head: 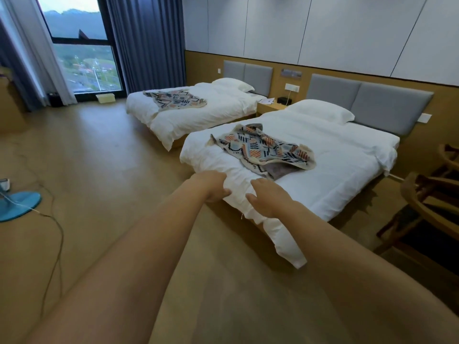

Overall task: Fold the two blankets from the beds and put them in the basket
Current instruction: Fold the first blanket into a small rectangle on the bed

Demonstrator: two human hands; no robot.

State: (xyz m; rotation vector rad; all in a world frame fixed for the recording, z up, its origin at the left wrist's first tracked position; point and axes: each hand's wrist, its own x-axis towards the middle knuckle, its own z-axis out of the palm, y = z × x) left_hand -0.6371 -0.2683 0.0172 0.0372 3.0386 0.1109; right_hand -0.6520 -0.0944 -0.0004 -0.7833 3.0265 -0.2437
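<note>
In the head view, two beds are seen side by side against a wall with grey headboards. A patterned blanket (263,147) is spread crumpled on the near bed (342,170), toward its foot, with a grey layer showing under its near edge. A second patterned blanket (176,99) lies rumpled on the far bed (213,115), well apart from the first. Both blankets are unfolded.

At the foot corner of the near bed, the white duvet (238,184) is bunched up. The left hand (213,186) is clenched round a gathered fold of it. The right hand (269,201) is laid on the same bunch just beside the left, with its fingers reaching forward and its thumb apart; whether fabric is pinched there cannot be told. Neither hand touches a blanket.

A pale box-shaped container (105,98) is set on the floor by the window, beyond the far bed. A blue round base (17,204) with a trailing cable is seen at the left, and wooden chairs (432,194) at the right.
</note>
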